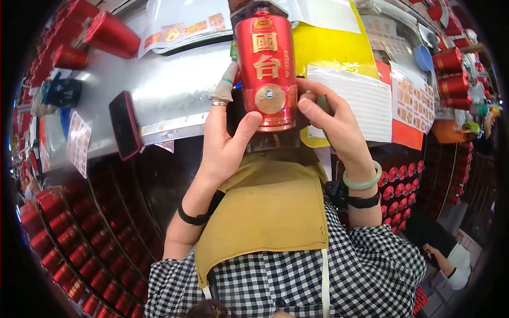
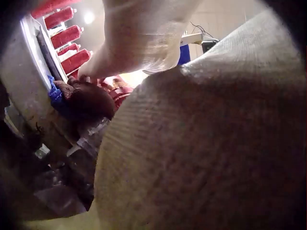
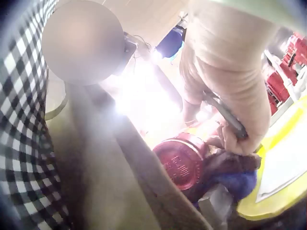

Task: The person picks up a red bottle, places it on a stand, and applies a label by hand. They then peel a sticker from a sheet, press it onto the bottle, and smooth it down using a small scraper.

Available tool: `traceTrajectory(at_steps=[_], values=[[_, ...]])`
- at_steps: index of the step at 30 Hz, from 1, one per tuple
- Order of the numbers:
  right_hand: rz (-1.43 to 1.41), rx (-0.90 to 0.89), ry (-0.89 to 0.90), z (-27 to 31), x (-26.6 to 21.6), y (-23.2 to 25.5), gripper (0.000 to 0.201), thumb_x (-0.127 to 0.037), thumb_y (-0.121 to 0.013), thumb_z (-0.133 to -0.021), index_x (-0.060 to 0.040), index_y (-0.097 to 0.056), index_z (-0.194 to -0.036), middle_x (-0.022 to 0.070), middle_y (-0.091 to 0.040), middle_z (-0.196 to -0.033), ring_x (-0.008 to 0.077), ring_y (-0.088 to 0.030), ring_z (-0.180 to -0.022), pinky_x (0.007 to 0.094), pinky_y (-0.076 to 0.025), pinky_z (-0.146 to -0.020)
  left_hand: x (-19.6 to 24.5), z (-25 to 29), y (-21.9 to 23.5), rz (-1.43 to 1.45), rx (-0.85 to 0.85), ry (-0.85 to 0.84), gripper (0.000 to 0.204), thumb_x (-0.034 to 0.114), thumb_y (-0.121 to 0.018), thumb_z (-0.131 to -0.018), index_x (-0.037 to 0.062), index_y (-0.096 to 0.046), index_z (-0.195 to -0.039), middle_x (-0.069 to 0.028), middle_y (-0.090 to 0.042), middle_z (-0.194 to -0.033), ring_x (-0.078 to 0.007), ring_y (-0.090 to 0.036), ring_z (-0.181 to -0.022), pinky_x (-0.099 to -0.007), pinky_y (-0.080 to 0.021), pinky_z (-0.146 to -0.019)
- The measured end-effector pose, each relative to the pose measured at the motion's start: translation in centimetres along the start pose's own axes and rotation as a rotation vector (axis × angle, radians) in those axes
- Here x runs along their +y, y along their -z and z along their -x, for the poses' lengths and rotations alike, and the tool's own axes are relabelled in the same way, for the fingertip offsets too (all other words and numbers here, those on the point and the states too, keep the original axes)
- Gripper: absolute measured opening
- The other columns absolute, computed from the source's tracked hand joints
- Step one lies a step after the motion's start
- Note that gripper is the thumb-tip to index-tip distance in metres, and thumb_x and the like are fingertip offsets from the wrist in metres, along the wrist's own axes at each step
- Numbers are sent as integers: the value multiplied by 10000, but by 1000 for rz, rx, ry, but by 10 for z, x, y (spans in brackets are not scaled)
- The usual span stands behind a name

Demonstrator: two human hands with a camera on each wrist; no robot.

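Note:
A red bottle with gold characters and a round gold seal lies with its base toward the person. My left hand holds it at the left, thumb on the lower front and fingers along the side; one finger wears a pale cot. At the bottle's right edge is my right hand, thumb and forefinger at the side. A slim grey tool is gripped in that hand, seen in the right wrist view; its kind I cannot tell. That view also catches the bottle's round base.
On the metal bench lies a phone, with a sticker sheet at its left. White paper covers part of a yellow sheet at right. Red bottles fill racks at lower left; more red caps stand at right.

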State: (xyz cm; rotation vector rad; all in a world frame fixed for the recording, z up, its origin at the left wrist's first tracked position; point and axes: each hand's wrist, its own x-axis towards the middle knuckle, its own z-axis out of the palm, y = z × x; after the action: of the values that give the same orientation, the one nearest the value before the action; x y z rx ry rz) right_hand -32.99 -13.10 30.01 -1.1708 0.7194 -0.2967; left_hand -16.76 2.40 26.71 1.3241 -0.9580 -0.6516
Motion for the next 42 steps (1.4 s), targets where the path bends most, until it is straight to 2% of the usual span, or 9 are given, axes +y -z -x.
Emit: traceTrajectory(at_steps=[6,7,17,19,29,34,35,39,42], values=[[114,-109,29,8,8,6,530,-55,-726,-947,37,-546,-1437,-21,-577,-1031,45,-544,-896,202,-466,-787,10,-11,-7,15,2,178,791,167,-720,-979,-74,-276,-1588,-191,-505,-1498,-246,-488,-1380,-389,-367,-1169],[129,-106,16,7,11,6,542,-40,-738,-933,36,-546,-1434,-19,-572,-1045,45,-542,-898,204,-469,-782,13,-11,-2,-41,-58,199,741,36,-600,-1018,-66,-180,-1619,-152,-395,-1585,-223,-430,-1431,-385,-333,-1202],[59,-94,-35,7,6,2,563,-53,-769,-909,32,-552,-1422,-26,-543,-1026,42,-528,-872,193,-461,-767,9,-10,-1,-5,-77,207,727,59,-614,-1023,-62,-208,-1614,-148,-440,-1551,-217,-458,-1402,-387,-351,-1185],[31,-88,-53,7,5,1,575,-53,-778,-902,31,-551,-1424,-29,-536,-1028,39,-523,-862,191,-458,-754,7,-9,-3,7,-6,199,762,143,-691,-999,-70,-263,-1592,-179,-545,-1458,-246,-525,-1338,-391,-383,-1158],[64,-100,-41,12,0,-4,597,-100,-750,-947,26,-496,-1472,-22,-533,-1043,38,-512,-885,199,-446,-783,18,-13,-8,107,-12,279,772,63,-661,-994,-54,-214,-1614,-151,-458,-1525,-219,-473,-1386,-388,-366,-1175],[205,106,196,21,21,1,353,-148,-569,-1062,7,-480,-1367,20,-565,-1100,98,-514,-1024,263,-408,-979,19,-13,-14,-65,-54,268,949,42,-790,-895,-38,-180,-1618,-148,-471,-1499,-217,-507,-1356,-382,-431,-1136],[350,165,279,23,24,3,260,-145,-575,-1043,14,-528,-1244,153,-622,-1163,221,-600,-1119,355,-467,-993,19,-13,-15,-113,-53,241,962,21,-780,-894,-33,-155,-1623,-146,-460,-1508,-221,-512,-1355,-383,-446,-1129],[587,181,406,28,16,-3,168,-104,-613,-1001,8,-577,-1121,185,-661,-1013,342,-663,-952,391,-511,-879,19,-15,-16,-65,-59,202,986,1,-786,-880,-28,-142,-1626,-145,-455,-1510,-221,-503,-1365,-387,-453,-1125],[584,169,322,30,6,-11,156,-104,-623,-992,13,-590,-1091,189,-665,-1019,345,-666,-968,393,-511,-871,23,-17,-10,5,-102,253,922,25,-742,-922,-39,-149,-1625,-151,-432,-1539,-229,-474,-1398,-394,-415,-1154]])
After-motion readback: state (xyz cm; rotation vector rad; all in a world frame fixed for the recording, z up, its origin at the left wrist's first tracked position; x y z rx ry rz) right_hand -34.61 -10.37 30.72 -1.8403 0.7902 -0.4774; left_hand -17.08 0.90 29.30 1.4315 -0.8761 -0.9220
